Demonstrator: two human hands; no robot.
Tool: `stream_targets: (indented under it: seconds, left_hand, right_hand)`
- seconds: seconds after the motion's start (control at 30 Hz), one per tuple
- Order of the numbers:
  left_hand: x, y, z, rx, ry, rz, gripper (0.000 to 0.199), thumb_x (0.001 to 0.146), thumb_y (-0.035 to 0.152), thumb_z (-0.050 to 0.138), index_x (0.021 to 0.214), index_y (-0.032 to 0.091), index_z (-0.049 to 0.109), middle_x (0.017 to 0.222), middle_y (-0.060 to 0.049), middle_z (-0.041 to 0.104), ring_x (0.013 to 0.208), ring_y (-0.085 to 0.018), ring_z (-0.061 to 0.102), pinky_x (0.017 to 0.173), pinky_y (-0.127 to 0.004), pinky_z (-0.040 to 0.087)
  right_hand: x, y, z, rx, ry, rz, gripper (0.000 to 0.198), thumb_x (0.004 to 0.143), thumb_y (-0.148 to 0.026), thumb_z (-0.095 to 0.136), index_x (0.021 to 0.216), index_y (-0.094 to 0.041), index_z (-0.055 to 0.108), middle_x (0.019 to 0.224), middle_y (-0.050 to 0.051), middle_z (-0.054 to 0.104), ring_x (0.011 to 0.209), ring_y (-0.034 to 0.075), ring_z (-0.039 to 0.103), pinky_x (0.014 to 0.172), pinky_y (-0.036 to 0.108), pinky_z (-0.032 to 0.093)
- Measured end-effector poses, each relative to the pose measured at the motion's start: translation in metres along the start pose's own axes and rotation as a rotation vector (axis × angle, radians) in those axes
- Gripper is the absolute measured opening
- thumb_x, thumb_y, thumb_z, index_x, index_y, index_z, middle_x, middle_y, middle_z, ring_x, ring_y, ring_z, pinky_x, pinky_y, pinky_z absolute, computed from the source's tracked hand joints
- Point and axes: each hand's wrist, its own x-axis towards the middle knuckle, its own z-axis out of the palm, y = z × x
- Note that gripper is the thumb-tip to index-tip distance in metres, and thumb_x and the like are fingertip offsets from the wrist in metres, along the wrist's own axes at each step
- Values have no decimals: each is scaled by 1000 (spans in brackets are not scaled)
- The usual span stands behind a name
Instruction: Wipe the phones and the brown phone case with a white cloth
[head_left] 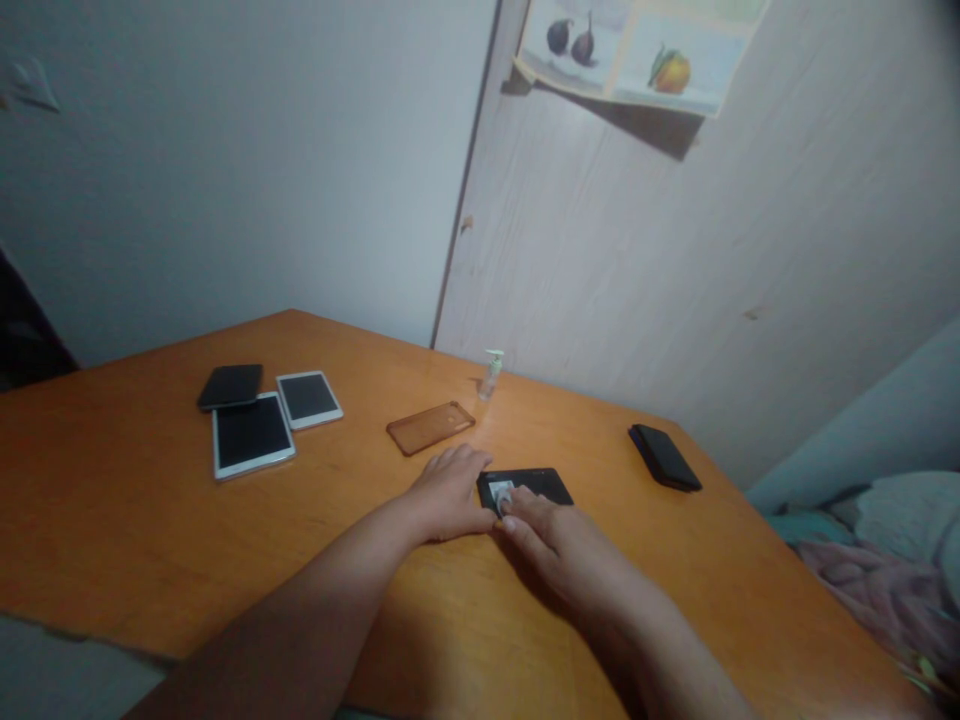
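Head view: a black device (544, 483) lies flat on the desk (112, 500), between the back edge and the near edge, in front of an amber phone case (433, 428) and a little to its right. Its long axis appears to run crosswise, left to right; one short end points toward the left hand (450, 495), the other toward the desk's right edge, though its near part is hidden by the hands. The left hand spans the device's left end, thumb and fingers spread; whether they clamp it cannot be told. The right hand (562, 540) reaches over the near side, thumb and fingertips together on a small white wad (504, 503) that rests on the device's upper face beside a pale label (499, 487). A clear pump bottle (491, 378) stands upright near the back edge, just beyond the phone case. Toward the far-left corner, a dark tablet (231, 386) overlaps the back of a larger white-framed tablet (253, 435), with a smaller white-framed tablet (309, 398) just beside. A black folded case (665, 458) lies near the back-right corner, its long axis slanting roughly along the right edge. A fruit poster (641, 50) hangs above the desk.
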Motion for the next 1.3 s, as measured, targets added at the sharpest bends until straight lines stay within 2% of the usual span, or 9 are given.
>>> stream_targets:
  seconds: [0.1,0.3,0.5,0.67,0.87,0.93,1.1,1.17,1.3]
  left_hand:
    - [0,0,1,-3,6,-1,70,69,49,69,130,21,52,126,-11,58,119,-33,54,100,-42,46]
    - [1,4,0,6,15,-19,69,65,43,69,128,22,53,124,-10,60,116,-32,57,98,-43,47]
    - [0,5,0,-43,11,-36,83,67,48,67,141,18,43,136,-13,55,127,-35,51,105,-44,44]
    - [0,6,0,-44,16,-51,91,64,43,69,146,16,38,142,-14,52,132,-36,47,107,-45,43]
    - [0,6,0,-67,2,-51,93,68,47,67,149,15,32,151,-16,43,139,-37,39,113,-48,35]
    - [0,6,-1,-66,3,-60,94,67,44,67,150,17,31,151,-15,44,139,-36,40,114,-47,35]
    - [1,5,0,-43,-6,-45,94,64,42,71,148,19,35,144,-14,51,136,-37,43,111,-47,38]
    - [1,3,2,-32,0,-39,91,63,43,71,145,20,39,143,-14,51,134,-37,45,110,-47,39]
    - [1,2,3,-28,18,-35,87,66,45,68,144,19,40,141,-14,53,131,-37,48,109,-47,40]
  right_hand:
    - [5,-4,7,18,-30,-73,56,103,-53,30,144,-22,53,150,8,48,140,25,43,117,43,33]
    - [15,16,9,-97,58,115,58,103,-52,28,140,-18,56,150,13,47,142,28,40,118,50,26]
    - [20,11,17,23,-31,-67,57,104,-53,24,147,-24,47,154,7,41,146,23,31,122,50,16]
    - [29,28,20,-43,70,124,61,103,-56,25,146,-19,49,152,12,44,146,27,32,120,54,16]
    - [28,8,20,-3,-53,-82,56,104,-52,20,149,-27,43,158,4,36,148,22,27,122,52,9]
    - [31,15,19,-23,-32,-9,56,104,-51,22,149,-25,44,157,6,38,148,23,27,122,52,10]
    - [32,49,14,-151,82,323,58,103,-48,28,148,-14,45,153,15,42,145,29,33,119,59,14]
    - [29,45,15,-157,74,277,59,103,-48,29,148,-13,44,154,16,41,146,29,32,120,57,14]
    - [25,25,19,-49,-17,1,57,104,-50,26,150,-21,42,157,9,38,148,23,27,122,50,13]
